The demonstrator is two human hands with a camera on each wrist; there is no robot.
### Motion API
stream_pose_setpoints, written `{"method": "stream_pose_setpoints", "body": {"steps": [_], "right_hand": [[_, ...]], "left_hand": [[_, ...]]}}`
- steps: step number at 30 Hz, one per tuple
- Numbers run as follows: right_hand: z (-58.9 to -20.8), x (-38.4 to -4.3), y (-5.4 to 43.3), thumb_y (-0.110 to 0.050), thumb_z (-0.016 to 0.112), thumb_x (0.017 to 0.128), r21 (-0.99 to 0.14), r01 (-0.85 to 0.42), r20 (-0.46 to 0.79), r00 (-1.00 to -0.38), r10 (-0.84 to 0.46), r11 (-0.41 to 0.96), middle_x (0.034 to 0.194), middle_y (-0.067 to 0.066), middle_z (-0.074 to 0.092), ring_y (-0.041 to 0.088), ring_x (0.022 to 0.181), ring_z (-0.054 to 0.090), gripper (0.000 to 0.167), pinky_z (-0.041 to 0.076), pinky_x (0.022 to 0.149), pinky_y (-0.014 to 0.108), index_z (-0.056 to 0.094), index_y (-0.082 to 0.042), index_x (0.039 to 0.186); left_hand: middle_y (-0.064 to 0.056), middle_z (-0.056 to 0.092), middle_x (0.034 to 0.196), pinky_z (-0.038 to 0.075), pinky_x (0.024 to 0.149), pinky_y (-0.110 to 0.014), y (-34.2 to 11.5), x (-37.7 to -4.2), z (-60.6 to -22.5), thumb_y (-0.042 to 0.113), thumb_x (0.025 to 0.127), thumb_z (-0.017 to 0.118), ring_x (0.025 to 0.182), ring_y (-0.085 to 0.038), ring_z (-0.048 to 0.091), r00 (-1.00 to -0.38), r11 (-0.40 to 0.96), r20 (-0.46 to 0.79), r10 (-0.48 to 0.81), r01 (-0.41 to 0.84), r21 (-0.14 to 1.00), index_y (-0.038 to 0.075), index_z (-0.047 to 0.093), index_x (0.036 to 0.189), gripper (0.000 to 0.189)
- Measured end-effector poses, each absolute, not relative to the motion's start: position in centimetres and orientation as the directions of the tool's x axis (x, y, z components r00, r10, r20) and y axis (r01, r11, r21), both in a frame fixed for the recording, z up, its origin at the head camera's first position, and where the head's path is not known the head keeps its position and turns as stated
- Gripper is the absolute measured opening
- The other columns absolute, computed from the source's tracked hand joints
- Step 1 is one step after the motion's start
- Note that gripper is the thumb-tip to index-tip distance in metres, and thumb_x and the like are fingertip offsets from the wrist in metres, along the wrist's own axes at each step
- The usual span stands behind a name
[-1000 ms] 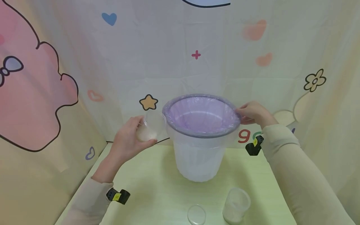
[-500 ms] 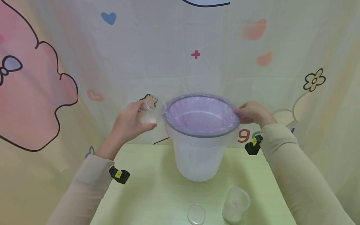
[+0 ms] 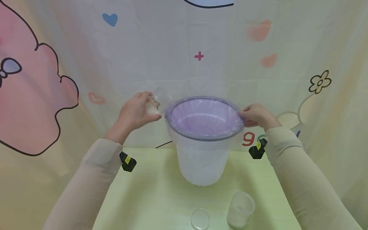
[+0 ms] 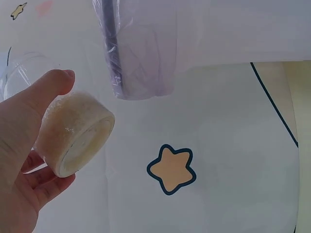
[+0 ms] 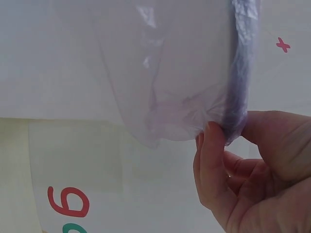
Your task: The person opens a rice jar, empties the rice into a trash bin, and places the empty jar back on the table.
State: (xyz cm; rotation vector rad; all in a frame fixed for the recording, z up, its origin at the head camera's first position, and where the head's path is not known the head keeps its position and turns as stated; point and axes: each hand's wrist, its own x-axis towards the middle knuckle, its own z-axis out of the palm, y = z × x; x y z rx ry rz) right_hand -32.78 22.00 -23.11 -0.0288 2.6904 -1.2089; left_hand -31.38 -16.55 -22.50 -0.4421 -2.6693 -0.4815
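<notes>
Since the jar (image 4: 80, 131) gripped by the left hand (image 3: 133, 112) was raised, the bin's rim (image 3: 204, 137), pinched by the right hand (image 3: 258, 115), seems nearly cleared

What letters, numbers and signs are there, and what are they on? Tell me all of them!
"+": red sign, on the printed backdrop.
"9" or "g", I can't tell which: red character, on the backdrop.
Green mark and purple mark: also on the backdrop, partly hidden, unreadable.
Yellow labels on the wrist cameras: too small to read.
Trash bin: no readable text.
</notes>
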Motion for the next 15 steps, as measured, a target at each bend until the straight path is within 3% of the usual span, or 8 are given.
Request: {"method": "stream_pose_setpoints", "body": {"steps": [5, 15], "right_hand": [[-23.3, -32.9, 22.1, -0.018, 0.048, 0.095, -0.742, 0.063, -0.169, -0.981, -0.095, 0.668, 0.084, 0.004, 0.061, 0.006, 0.069, 0.058, 0.043, 0.052, 0.082, 0.035, 0.045, 0.015, 0.121], [-23.3, -32.9, 22.1, -0.018, 0.047, 0.095, -0.738, 0.056, -0.161, -0.982, -0.094, 0.673, 0.089, 0.007, 0.059, 0.007, 0.07, 0.058, 0.043, 0.052, 0.082, 0.035, 0.044, 0.015, 0.121]], "left_hand": [[-0.012, 0.049, 0.123, 0.045, 0.084, -0.047, -16.0, -32.1, -22.1, 0.043, 0.07, 0.074, 0.107, -0.029, 0.05, -0.887, 0.912, 0.387, 0.252, 0.351, 0.211, 0.011, 0.039, 0.135, 0.081], [-0.013, 0.047, 0.123, 0.047, 0.079, -0.046, -14.4, -32.8, -21.0, 0.04, 0.07, 0.076, 0.104, -0.03, 0.049, -0.886, 0.923, 0.352, 0.302, 0.365, 0.127, 0.013, 0.036, 0.138, 0.083]]}}
